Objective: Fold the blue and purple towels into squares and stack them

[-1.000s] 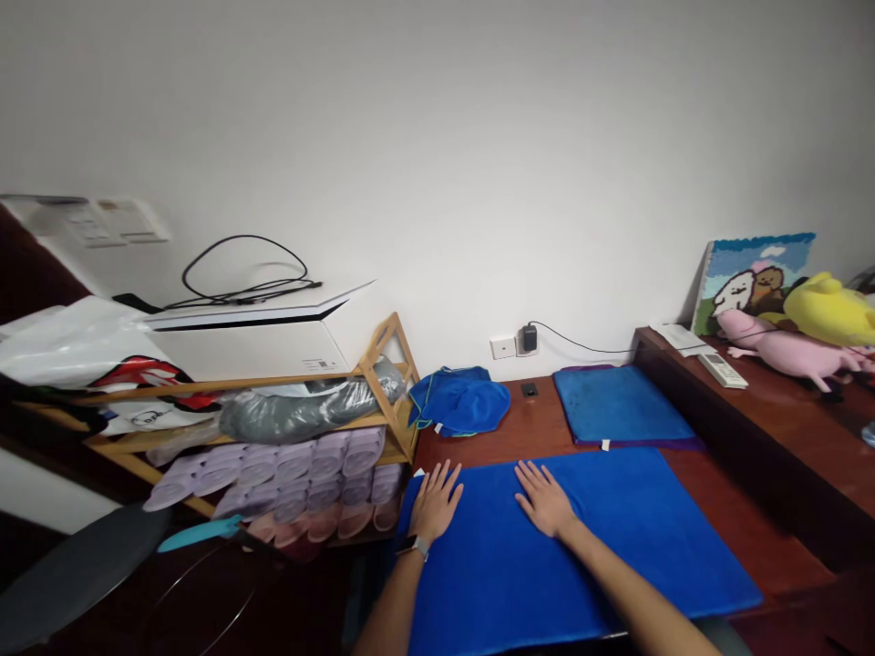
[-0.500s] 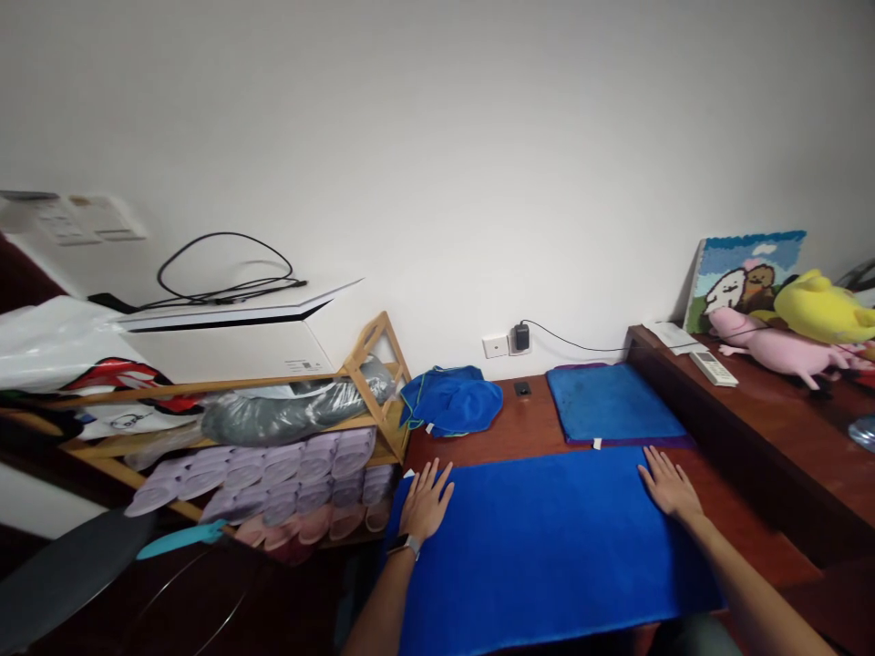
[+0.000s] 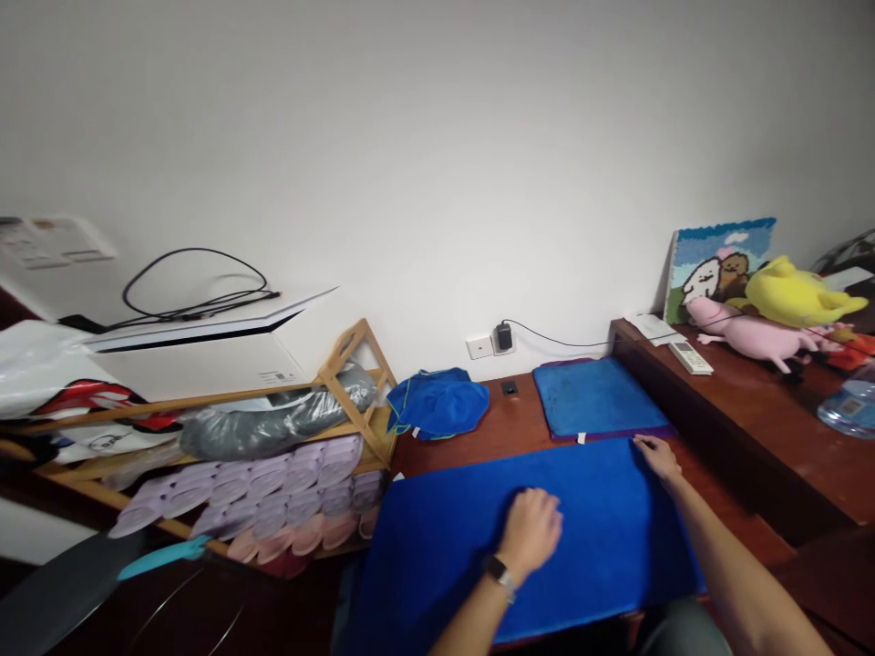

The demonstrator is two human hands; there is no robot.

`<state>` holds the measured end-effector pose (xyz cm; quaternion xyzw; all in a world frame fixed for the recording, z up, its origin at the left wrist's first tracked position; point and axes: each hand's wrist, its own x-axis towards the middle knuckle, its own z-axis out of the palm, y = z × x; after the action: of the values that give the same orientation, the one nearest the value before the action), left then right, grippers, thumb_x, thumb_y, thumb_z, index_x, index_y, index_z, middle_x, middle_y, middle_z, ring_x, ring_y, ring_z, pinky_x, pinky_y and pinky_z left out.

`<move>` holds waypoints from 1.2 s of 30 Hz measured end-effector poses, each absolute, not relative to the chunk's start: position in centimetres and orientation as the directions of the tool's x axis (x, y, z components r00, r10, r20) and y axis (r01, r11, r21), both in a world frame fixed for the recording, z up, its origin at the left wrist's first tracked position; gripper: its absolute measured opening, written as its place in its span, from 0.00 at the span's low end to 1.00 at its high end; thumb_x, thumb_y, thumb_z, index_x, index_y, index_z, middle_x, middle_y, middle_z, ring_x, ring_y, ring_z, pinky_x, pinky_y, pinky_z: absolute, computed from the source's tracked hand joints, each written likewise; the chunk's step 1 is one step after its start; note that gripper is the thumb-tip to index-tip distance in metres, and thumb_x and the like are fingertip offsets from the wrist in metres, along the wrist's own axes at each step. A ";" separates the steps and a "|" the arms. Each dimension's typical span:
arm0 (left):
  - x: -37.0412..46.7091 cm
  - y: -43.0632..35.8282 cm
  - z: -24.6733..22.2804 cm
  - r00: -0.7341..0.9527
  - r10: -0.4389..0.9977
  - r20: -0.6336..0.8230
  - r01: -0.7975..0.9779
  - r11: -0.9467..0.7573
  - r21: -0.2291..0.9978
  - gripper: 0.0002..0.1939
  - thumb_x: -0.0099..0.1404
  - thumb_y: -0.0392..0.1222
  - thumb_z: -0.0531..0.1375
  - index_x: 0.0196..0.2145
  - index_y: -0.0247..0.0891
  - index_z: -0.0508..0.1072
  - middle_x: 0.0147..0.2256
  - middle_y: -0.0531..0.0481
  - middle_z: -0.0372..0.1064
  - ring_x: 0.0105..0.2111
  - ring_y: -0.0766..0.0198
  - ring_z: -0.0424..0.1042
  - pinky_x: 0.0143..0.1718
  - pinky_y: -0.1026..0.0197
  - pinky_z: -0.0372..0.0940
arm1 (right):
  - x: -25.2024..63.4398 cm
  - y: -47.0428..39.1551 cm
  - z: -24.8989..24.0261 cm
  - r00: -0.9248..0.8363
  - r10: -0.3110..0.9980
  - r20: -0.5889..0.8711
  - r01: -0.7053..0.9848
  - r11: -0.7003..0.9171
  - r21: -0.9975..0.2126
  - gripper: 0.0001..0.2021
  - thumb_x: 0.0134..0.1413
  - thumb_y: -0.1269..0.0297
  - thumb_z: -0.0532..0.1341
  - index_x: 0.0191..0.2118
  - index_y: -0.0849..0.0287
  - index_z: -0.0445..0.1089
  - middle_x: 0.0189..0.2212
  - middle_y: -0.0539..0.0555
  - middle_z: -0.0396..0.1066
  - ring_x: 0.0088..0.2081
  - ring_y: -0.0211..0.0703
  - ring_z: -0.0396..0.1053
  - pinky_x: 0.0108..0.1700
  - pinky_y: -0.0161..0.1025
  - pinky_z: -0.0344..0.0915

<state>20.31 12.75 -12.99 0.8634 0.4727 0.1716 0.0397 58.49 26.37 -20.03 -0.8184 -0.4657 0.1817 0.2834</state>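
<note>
A large bright blue towel (image 3: 437, 538) lies spread flat over the table and hangs past its front edge. My right hand (image 3: 657, 457) pinches the towel's far right corner between thumb and fingers. Over the middle of the towel is my left hand (image 3: 531, 528), a watch on its wrist. Its fingers are curled in, and nothing shows in them. Beyond the towel lies a folded blue cloth (image 3: 594, 396) with a purple layer under it. A crumpled blue cloth (image 3: 441, 401) with a green-edged trim sits at the back left.
At left stands a wooden rack (image 3: 373, 424) with purple and pink slippers (image 3: 266, 483), topped by a white box (image 3: 205, 360). On the raised ledge at right are a remote control (image 3: 690, 358), plush toys (image 3: 752, 337) and a plastic bottle (image 3: 851, 405). A black charger (image 3: 504, 336) is plugged into the wall.
My left hand has left the towel's far left corner, moved right to its middle and curled its fingers. My right hand has gone from lying flat to pinching the far right corner.
</note>
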 end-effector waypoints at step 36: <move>9.8 -2.0 -9.8 -0.535 0.827 -0.172 -0.200 0.074 0.977 0.16 0.54 0.52 0.66 0.38 0.43 0.72 0.33 0.52 0.73 0.33 0.60 0.75 0.34 0.61 0.70 | 20.2 28.2 -2.0 -0.539 0.843 0.006 0.425 0.278 -0.861 0.14 0.63 0.60 0.53 0.45 0.59 0.73 0.29 0.52 0.77 0.32 0.41 0.76 0.36 0.35 0.71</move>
<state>9.84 -2.00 -9.80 0.2577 0.6089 0.6299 0.4075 20.18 28.23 -2.05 -0.4157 -0.7623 0.4339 0.2406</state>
